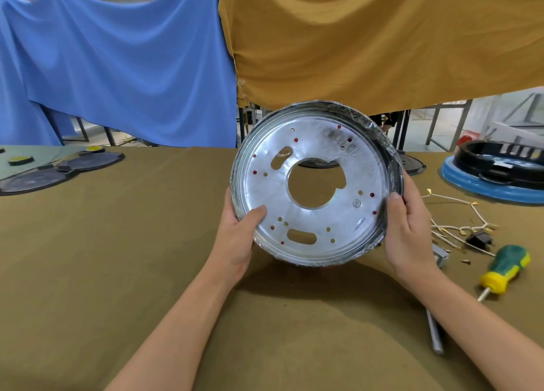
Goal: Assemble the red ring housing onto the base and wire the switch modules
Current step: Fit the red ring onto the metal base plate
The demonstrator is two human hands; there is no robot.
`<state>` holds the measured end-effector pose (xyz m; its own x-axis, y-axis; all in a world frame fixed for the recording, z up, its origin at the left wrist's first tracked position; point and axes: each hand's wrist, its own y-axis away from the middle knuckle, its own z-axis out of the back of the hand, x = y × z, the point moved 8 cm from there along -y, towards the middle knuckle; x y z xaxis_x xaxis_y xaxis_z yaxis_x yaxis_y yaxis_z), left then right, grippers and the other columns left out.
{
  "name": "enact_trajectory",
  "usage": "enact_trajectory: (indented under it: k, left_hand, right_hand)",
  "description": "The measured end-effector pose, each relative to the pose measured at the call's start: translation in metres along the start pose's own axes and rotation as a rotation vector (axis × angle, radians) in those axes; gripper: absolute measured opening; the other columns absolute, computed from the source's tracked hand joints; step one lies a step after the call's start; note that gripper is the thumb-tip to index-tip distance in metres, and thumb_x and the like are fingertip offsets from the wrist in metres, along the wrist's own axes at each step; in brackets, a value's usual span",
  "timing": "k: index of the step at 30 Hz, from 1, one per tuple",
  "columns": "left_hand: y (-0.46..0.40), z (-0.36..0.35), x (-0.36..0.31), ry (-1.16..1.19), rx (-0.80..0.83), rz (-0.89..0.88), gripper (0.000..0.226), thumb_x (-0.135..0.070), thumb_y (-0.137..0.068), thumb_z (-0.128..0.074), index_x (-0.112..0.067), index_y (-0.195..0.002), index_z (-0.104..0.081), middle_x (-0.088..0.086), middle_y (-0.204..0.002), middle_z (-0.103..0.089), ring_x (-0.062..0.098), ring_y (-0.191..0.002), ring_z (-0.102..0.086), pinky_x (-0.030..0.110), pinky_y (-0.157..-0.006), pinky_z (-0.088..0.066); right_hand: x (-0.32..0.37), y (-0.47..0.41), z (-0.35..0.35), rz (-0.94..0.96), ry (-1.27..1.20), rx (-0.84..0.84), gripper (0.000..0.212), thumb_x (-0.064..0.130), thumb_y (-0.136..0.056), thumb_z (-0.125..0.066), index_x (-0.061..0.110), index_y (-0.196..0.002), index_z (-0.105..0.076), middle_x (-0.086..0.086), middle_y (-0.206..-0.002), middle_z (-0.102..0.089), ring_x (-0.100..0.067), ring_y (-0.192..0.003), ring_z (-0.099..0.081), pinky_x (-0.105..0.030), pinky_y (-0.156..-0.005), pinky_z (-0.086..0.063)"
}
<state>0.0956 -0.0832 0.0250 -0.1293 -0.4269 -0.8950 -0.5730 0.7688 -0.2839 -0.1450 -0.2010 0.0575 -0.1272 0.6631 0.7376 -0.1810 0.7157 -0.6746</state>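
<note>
Both hands hold the round metal base (pixel 316 184) up above the table (pixel 117 243), tilted toward the camera.

The base is a silvery disc with a raised rim, a large centre hole, two oblong slots and many small holes, some showing red behind; a dark smudge marks its upper part. The left hand (pixel 240 237) grips its lower left edge, thumb on the face; the right hand (pixel 407 228) curls round the right rim. A screwdriver (pixel 504 268) and wires (pixel 459 225) lie to the right.
</note>
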Motion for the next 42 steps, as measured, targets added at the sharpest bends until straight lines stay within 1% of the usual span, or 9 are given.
enact_trajectory:
  k: [3, 8, 13, 18, 23, 27, 30, 35, 42]
  left_hand:
    - [0.0001, -0.0006, 0.0011, 0.006, 0.018, 0.006, 0.054, 0.004, -0.090, -0.059, -0.036, -0.125, -0.056, -0.002, -0.115, -0.071, 0.022, -0.105, -0.069, 0.035, -0.081, -0.059]
    - [0.0012, -0.0023, 0.0015, 0.021, 0.041, 0.016, 0.057, -0.002, -0.081, -0.065, -0.036, -0.126, -0.056, 0.001, -0.117, -0.070, 0.024, -0.104, -0.070, 0.034, -0.077, -0.059]
    - [0.0005, -0.0010, 0.0018, 0.022, 0.023, 0.018, 0.054, 0.004, -0.089, -0.061, -0.034, -0.127, -0.055, 0.003, -0.118, -0.070, 0.026, -0.105, -0.069, 0.038, -0.080, -0.060]
    - [0.0002, 0.0002, 0.0022, 0.013, -0.003, 0.023, 0.051, 0.003, -0.090, -0.061, -0.033, -0.126, -0.055, 0.001, -0.117, -0.070, 0.027, -0.107, -0.068, 0.040, -0.085, -0.059]
    - [0.0002, 0.0009, 0.0017, 0.006, -0.005, 0.028, 0.053, 0.002, -0.090, -0.061, -0.032, -0.130, -0.054, 0.002, -0.118, -0.070, 0.025, -0.106, -0.069, 0.038, -0.084, -0.060]
    - [0.0006, 0.0004, 0.0009, 0.003, -0.003, 0.026, 0.053, 0.003, -0.090, -0.061, -0.032, -0.129, -0.054, 0.002, -0.119, -0.070, 0.025, -0.106, -0.069, 0.038, -0.083, -0.060]
    - [0.0011, -0.0002, 0.0007, 0.005, -0.002, 0.031, 0.053, 0.003, -0.090, -0.061, -0.033, -0.128, -0.054, 0.002, -0.117, -0.070, 0.025, -0.104, -0.069, 0.035, -0.079, -0.060]
    - [0.0019, -0.0009, -0.0003, 0.013, -0.002, 0.033, 0.052, 0.004, -0.090, -0.061, -0.033, -0.127, -0.054, 0.003, -0.117, -0.070, 0.027, -0.105, -0.069, 0.039, -0.082, -0.060]
    - [0.0018, 0.0006, 0.0008, 0.020, -0.001, 0.050, 0.056, 0.003, -0.089, -0.063, -0.033, -0.131, -0.053, 0.002, -0.116, -0.070, 0.025, -0.103, -0.070, 0.035, -0.075, -0.060]
  right_hand:
    - [-0.0016, -0.0007, 0.0007, -0.012, -0.007, -0.002, 0.044, -0.001, -0.103, -0.033, 0.012, -0.144, -0.045, -0.004, -0.131, -0.058, -0.019, -0.122, -0.054, -0.051, -0.105, -0.043]
    - [-0.0019, -0.0011, 0.0015, -0.018, -0.023, 0.000, 0.048, -0.004, -0.101, -0.033, 0.013, -0.144, -0.045, -0.003, -0.132, -0.059, -0.017, -0.123, -0.054, -0.049, -0.106, -0.044]
    - [-0.0026, -0.0012, 0.0013, -0.021, -0.032, -0.005, 0.045, 0.000, -0.104, -0.033, 0.012, -0.145, -0.043, -0.005, -0.135, -0.057, -0.019, -0.126, -0.052, -0.051, -0.108, -0.042]
    - [0.0002, -0.0005, 0.0016, -0.002, 0.006, -0.013, 0.042, 0.004, -0.105, -0.033, 0.013, -0.145, -0.043, -0.002, -0.133, -0.059, -0.013, -0.123, -0.054, -0.043, -0.105, -0.045]
    - [-0.0002, -0.0002, 0.0019, -0.004, 0.012, -0.007, 0.043, 0.005, -0.106, -0.033, 0.013, -0.146, -0.042, -0.002, -0.134, -0.057, -0.013, -0.125, -0.053, -0.040, -0.105, -0.044]
    - [0.0005, -0.0001, 0.0017, -0.003, 0.016, -0.004, 0.042, 0.005, -0.105, -0.033, 0.013, -0.146, -0.042, -0.003, -0.132, -0.058, -0.014, -0.122, -0.054, -0.040, -0.104, -0.046]
    - [0.0001, -0.0006, 0.0013, -0.008, 0.020, 0.000, 0.043, 0.004, -0.105, -0.033, 0.013, -0.146, -0.042, -0.003, -0.131, -0.058, -0.015, -0.121, -0.054, -0.040, -0.103, -0.046]
    - [0.0004, -0.0007, 0.0010, -0.011, 0.015, 0.001, 0.045, 0.001, -0.103, -0.033, 0.013, -0.145, -0.042, -0.003, -0.132, -0.058, -0.013, -0.121, -0.054, -0.036, -0.103, -0.046]
    - [0.0016, -0.0003, 0.0009, -0.016, -0.001, 0.007, 0.044, 0.001, -0.104, -0.033, 0.012, -0.146, -0.042, -0.004, -0.131, -0.058, -0.015, -0.121, -0.054, -0.038, -0.103, -0.046]
